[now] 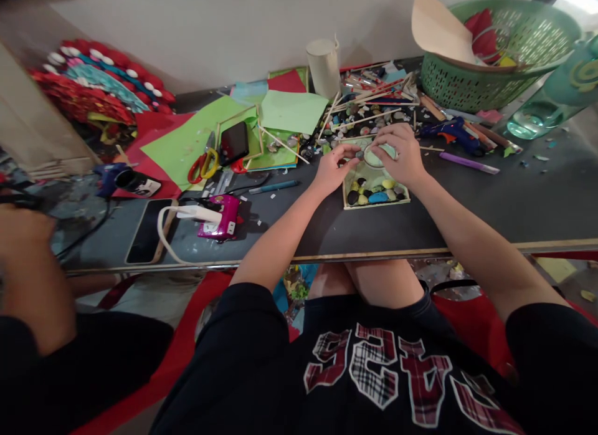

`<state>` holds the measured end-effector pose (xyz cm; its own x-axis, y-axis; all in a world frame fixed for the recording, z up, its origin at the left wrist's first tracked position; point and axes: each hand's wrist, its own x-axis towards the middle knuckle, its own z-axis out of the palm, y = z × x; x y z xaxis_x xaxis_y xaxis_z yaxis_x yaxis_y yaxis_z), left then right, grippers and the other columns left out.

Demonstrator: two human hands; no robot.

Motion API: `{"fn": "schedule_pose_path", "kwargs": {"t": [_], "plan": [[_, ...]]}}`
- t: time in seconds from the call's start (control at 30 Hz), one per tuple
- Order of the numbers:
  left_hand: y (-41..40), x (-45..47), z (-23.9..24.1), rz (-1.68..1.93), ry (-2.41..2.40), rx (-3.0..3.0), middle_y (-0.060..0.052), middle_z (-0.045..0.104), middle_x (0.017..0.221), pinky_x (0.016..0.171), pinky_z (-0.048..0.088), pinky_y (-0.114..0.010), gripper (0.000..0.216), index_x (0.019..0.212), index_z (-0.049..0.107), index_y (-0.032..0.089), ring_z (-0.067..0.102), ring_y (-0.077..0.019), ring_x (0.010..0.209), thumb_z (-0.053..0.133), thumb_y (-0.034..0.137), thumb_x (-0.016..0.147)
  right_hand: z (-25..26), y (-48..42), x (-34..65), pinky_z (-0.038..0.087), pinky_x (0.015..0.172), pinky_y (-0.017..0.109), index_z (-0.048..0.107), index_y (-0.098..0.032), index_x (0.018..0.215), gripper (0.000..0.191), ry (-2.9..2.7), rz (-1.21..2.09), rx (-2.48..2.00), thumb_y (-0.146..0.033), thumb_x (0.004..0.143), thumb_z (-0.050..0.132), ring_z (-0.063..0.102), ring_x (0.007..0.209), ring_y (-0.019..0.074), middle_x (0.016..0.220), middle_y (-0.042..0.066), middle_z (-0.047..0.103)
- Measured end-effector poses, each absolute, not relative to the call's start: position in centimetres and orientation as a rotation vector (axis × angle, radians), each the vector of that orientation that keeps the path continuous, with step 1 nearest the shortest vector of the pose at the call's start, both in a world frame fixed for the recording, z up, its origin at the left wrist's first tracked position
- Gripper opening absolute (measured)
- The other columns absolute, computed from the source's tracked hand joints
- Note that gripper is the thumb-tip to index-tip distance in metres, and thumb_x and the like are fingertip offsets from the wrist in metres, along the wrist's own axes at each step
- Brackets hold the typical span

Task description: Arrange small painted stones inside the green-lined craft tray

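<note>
A shallow rectangular frame (344,195) with pale stick edges lies on the dark table in front of me. Painted pebbles line its near side, among them a bright blue pebble (378,197) and several yellow and black ones. My left hand (337,167) reaches over the frame's left edge, thumb and fingertips pinching a small dark pebble (359,154). On the right side, my right hand (400,153) bends its fingers round a pale round ring-edged piece (374,157) inside the frame, partly covering it.
Loose pebbles and sticks (369,111) cover the table behind the frame. A blue glue gun (455,134), purple pen (469,163) and green basket (460,86) stand right. Left are scissors (204,167), a magenta power adapter (227,218), a phone (150,232) and a co-worker's arm (35,273).
</note>
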<state>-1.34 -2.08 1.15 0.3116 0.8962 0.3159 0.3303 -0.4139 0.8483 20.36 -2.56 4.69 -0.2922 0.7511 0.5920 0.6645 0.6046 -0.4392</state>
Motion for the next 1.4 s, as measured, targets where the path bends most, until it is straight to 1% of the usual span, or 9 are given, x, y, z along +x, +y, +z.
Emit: {"fn": "schedule_pose_path", "kwargs": {"t": [0.07, 0.2, 0.37, 0.6, 0.73, 0.87, 1.1, 1.27, 1.4], "plan": [[-2.1, -1.3, 1.3, 1.081, 1.099, 1.909, -0.009, 0.079, 0.112, 0.085, 0.06, -0.028, 0.026, 0.118, 0.066, 0.019, 0.076, -0.0186, 0.107, 0.069, 0.035, 0.098, 4.6, -2.7, 20.0, 0.049, 0.107, 0.059, 0.074, -0.028, 0.093, 0.03, -2.052, 0.153, -1.078, -0.051, 0.097, 0.055, 0.063, 0.116, 0.0328, 0.111, 0.011, 0.073], [-2.4, -1.3, 1.5, 1.083, 1.152, 1.942, -0.01, 0.079, 0.113, 0.083, 0.06, -0.029, 0.033, 0.118, 0.066, 0.02, 0.076, -0.0201, 0.106, 0.067, 0.046, 0.098, 4.5, -3.0, 19.5, 0.049, 0.105, 0.058, 0.076, -0.029, 0.089, 0.026, -2.077, 0.146, -1.066, -0.047, 0.096, 0.059, 0.063, 0.112, 0.0321, 0.107, 0.009, 0.073], [-2.8, -1.2, 1.7, 1.089, 1.173, 2.022, -0.009, 0.078, 0.115, 0.085, 0.06, -0.031, 0.035, 0.114, 0.069, 0.021, 0.076, -0.0215, 0.107, 0.065, 0.052, 0.099, 4.3, -3.3, 19.3, 0.048, 0.104, 0.059, 0.076, -0.028, 0.088, 0.026, -2.096, 0.081, -1.097, -0.045, 0.097, 0.058, 0.062, 0.112, 0.0335, 0.107, 0.009, 0.071], [-3.1, -1.3, 1.8, 1.136, 1.194, 2.136, -0.01, 0.077, 0.116, 0.084, 0.059, -0.031, 0.034, 0.114, 0.069, 0.022, 0.075, -0.0214, 0.105, 0.063, 0.052, 0.1, 4.2, -3.5, 19.3, 0.046, 0.105, 0.06, 0.076, -0.027, 0.088, 0.027, -2.109, 0.067, -1.129, -0.045, 0.097, 0.057, 0.06, 0.115, 0.0342, 0.108, 0.009, 0.071], [-3.2, -1.3, 2.0, 1.137, 1.209, 2.162, -0.009, 0.077, 0.115, 0.084, 0.059, -0.032, 0.03, 0.114, 0.069, 0.022, 0.075, -0.0214, 0.105, 0.063, 0.048, 0.101, 4.3, -3.5, 19.3, 0.045, 0.106, 0.062, 0.075, -0.028, 0.089, 0.025, -2.11, 0.086, -1.125, -0.044, 0.097, 0.057, 0.061, 0.116, 0.0352, 0.108, 0.01, 0.07], [-3.1, -1.4, 1.9, 1.138, 1.251, 2.168, -0.008, 0.076, 0.116, 0.085, 0.059, -0.031, 0.027, 0.115, 0.07, 0.023, 0.075, -0.0216, 0.106, 0.064, 0.045, 0.101, 4.5, -3.7, 19.2, 0.046, 0.106, 0.063, 0.074, -0.027, 0.09, 0.027, -2.117, 0.085, -1.135, -0.046, 0.097, 0.056, 0.061, 0.117, 0.0355, 0.108, 0.01, 0.071], [-2.9, -1.5, 1.5, 1.174, 1.207, 2.213, -0.008, 0.076, 0.112, 0.081, 0.059, -0.03, 0.025, 0.113, 0.07, 0.021, 0.075, -0.0203, 0.102, 0.066, 0.042, 0.101, 4.3, -3.6, 19.2, 0.046, 0.105, 0.061, 0.075, -0.024, 0.086, 0.027, -2.137, 0.043, -1.141, -0.043, 0.097, 0.057, 0.062, 0.114, 0.0347, 0.107, 0.011, 0.071], [-2.7, -1.6, 1.2, 1.192, 1.183, 2.282, -0.008, 0.076, 0.11, 0.079, 0.059, -0.029, 0.022, 0.113, 0.07, 0.02, 0.076, -0.0201, 0.101, 0.068, 0.038, 0.1, 3.8, -3.3, 19.3, 0.044, 0.104, 0.059, 0.076, -0.024, 0.087, 0.03, -2.119, -0.014, -1.109, -0.043, 0.098, 0.056, 0.062, 0.111, 0.0321, 0.103, 0.009, 0.071], [-2.6, -1.7, 1.2, 1.182, 1.2, 2.334, -0.008, 0.076, 0.108, 0.08, 0.059, -0.03, 0.021, 0.112, 0.07, 0.02, 0.075, -0.0202, 0.101, 0.068, 0.036, 0.1, 3.7, -3.4, 19.3, 0.043, 0.104, 0.06, 0.077, -0.024, 0.089, 0.03, -2.113, -0.013, -1.134, -0.044, 0.098, 0.057, 0.062, 0.111, 0.0332, 0.104, 0.01, 0.071]]}}
